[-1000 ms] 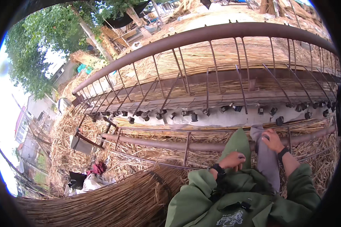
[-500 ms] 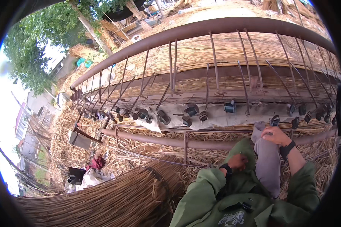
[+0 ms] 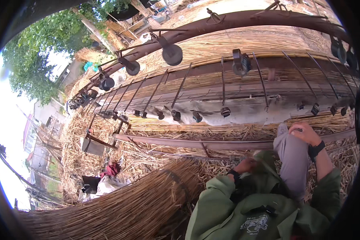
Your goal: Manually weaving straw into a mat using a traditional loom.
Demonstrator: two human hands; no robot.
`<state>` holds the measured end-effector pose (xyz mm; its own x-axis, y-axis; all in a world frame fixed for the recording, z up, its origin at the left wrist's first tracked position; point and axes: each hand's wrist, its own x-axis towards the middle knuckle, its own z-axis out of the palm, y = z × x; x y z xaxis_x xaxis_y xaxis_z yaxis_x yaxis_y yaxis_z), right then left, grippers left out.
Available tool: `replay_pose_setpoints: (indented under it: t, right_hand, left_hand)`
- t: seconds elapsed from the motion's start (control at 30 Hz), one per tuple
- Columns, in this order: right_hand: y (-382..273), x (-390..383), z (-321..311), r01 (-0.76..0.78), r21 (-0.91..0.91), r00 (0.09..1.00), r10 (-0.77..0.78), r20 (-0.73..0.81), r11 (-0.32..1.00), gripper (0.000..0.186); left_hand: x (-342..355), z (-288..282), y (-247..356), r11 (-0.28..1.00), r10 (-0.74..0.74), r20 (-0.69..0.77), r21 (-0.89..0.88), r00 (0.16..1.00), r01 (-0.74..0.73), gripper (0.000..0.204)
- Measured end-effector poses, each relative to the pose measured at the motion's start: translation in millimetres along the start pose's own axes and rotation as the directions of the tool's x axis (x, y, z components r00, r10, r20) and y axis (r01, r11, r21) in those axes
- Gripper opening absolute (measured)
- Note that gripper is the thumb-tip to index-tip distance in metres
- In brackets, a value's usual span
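My right hand rests on my grey-trousered knee, its fingers loosely bent over the top, holding nothing I can see. Lower and to the left, my left hand is curled against green fabric at my lap; what is in its fingers is hidden. In front of me stretches a rusty frame, whose upper pipe carries dark round weights. Thin rods slope over reeds, and a row of smaller dark pieces lies along a pale, torn strip.
A lower pipe crosses near my knees. A large reed bundle lies at lower left. Loose straw, a grey block, white sacking and maroon cloth are on the left. Trees stand behind.
The upper pipe has turned, so hanging weights now show where upright rods stood. Fewer dark pieces remain along the pale strip. My hands appear farther right in view, still at knee and lap.
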<state>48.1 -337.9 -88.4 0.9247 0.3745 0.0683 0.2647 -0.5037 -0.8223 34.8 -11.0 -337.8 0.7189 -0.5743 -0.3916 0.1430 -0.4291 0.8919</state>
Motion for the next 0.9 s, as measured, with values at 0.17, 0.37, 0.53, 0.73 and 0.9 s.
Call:
replay_pose_setpoints:
  t: [0.17, 0.37, 0.53, 0.73, 0.9]
  right_hand:
    - [4, 6, 2, -0.016, -0.081, 1.0, 0.015, -0.009, 0.997, 0.028]
    - [11, 15, 9, 0.001, -0.17, 0.999, 0.005, 0.04, 0.985, 0.03]
    - [14, 18, 15, 0.018, -0.183, 1.0, -0.017, 0.009, 0.983, 0.034]
    - [15, 17, 19, 0.008, -0.192, 1.0, -0.012, -0.021, 0.981, 0.037]
    - [13, 17, 18, 0.045, -0.175, 0.999, -0.046, -0.002, 0.983, 0.035]
  left_hand:
    - [-74, -46, 5, 0.904, -0.285, -0.157, -0.373, 0.946, 0.21, 0.023]
    - [-114, -105, 121, 0.784, 0.0, -0.577, -0.507, 0.817, -0.359, 0.018]
    - [-97, -153, 248, 0.542, 0.288, -0.736, -0.403, 0.613, -0.737, 0.041]
    - [-39, -186, 313, 0.868, 0.4, -0.731, 0.109, 0.553, -0.484, 0.078]
    - [-15, -211, 312, 0.732, 0.656, -0.612, 0.657, 0.441, -0.178, 0.095]
